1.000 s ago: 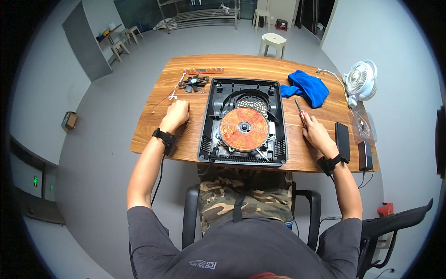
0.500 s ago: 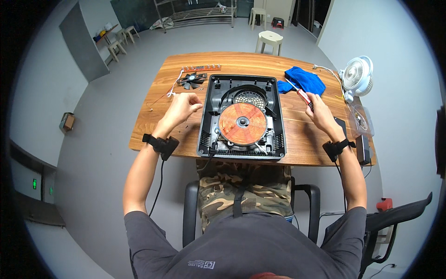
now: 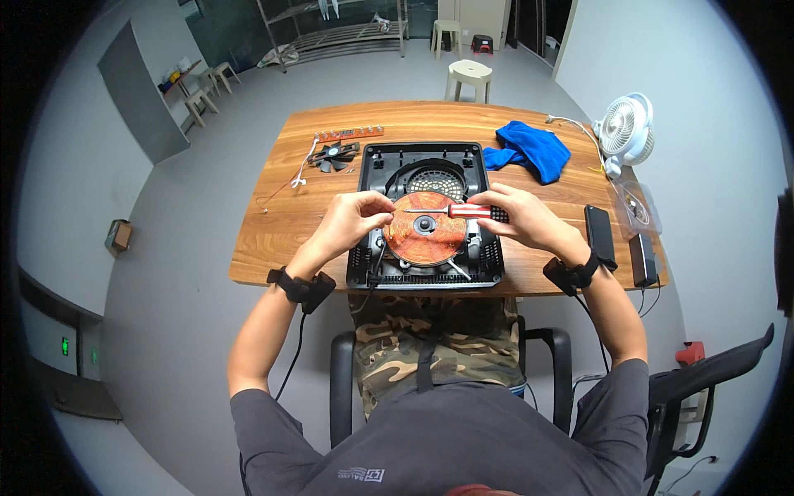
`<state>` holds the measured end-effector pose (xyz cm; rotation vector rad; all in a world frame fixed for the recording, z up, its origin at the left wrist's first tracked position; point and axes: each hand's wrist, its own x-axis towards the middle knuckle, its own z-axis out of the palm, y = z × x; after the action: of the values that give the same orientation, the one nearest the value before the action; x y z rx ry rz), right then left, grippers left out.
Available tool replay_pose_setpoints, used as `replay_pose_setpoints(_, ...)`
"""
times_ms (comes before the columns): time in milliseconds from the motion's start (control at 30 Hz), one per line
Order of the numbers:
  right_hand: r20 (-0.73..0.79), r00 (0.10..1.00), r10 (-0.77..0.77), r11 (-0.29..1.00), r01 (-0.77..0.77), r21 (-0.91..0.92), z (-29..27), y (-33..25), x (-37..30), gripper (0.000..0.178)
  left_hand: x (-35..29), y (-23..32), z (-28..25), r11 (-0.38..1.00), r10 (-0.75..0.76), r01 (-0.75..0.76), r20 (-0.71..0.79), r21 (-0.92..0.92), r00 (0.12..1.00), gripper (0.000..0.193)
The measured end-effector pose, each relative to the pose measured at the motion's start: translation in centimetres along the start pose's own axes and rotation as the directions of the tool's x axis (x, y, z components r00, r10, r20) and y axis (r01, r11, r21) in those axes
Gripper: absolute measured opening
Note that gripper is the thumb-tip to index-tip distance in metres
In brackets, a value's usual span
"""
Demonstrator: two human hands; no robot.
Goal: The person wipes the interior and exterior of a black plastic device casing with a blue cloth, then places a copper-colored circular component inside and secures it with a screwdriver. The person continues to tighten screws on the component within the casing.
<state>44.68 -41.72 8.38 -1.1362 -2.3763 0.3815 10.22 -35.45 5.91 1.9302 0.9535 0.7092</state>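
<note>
My right hand [image 3: 523, 217] grips a screwdriver [image 3: 469, 212] by its red and white handle, with the shaft lying level and pointing left over the copper coil [image 3: 422, 244]. At the tip of the shaft, my left hand [image 3: 357, 221] is closed in a pinch; whatever its fingertips hold is too small to make out. Beneath both hands, the round coil with a dark centre sits in an open black induction cooker housing [image 3: 378, 157]. A round vent grille [image 3: 437, 183] shows behind the coil.
At the back left of the wooden table [image 3: 281, 217] lie a black cooling fan [image 3: 333, 155] and an orange circuit strip [image 3: 351, 133] with wires. A blue cloth [image 3: 536, 150], a white desk fan [image 3: 624, 130], a clear plastic box [image 3: 638, 211] and a black phone-like slab [image 3: 600, 236] are rightward.
My right hand has brought the screwdriver leftward from beside the cloth to above the coil. My left hand has moved right, from the housing's left edge to the screwdriver's tip.
</note>
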Motion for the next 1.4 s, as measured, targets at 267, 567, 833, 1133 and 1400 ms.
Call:
replay_pose_setpoints(267,-0.018,0.999,-0.036,0.999,0.036,-0.019,0.6,-0.2,0.0,0.037,0.0,-1.1,0.7,0.999,0.012,-0.013,0.012,0.033,1.0,0.018)
replay_pose_setpoints(567,-0.002,1.0,-0.025,1.0,0.025,-0.011,0.6,-0.3,-0.4,0.035,0.1,-0.8,1.1,0.997,0.003,-0.004,0.018,0.083,1.0,0.016)
replay_pose_setpoints(833,0.01,0.999,-0.038,0.999,0.038,0.014,1.2,0.2,-0.5,0.034,0.3,-1.0,1.3,0.993,0.025,-0.027,0.024,0.111,0.999,0.015)
replay_pose_setpoints(1133,-0.054,0.997,0.055,0.961,-0.038,0.272,0.5,0.0,-0.1,0.036,0.0,-0.6,1.4,0.995,0.068,-0.07,0.038,0.064,0.997,0.019)
replay_pose_setpoints(1400,-0.062,0.988,0.144,0.955,-0.123,0.27,-1.4,-0.5,0.6,0.035,-0.9,-0.5,1.7,0.967,0.212,-0.209,-0.001,0.142,0.977,0.043)
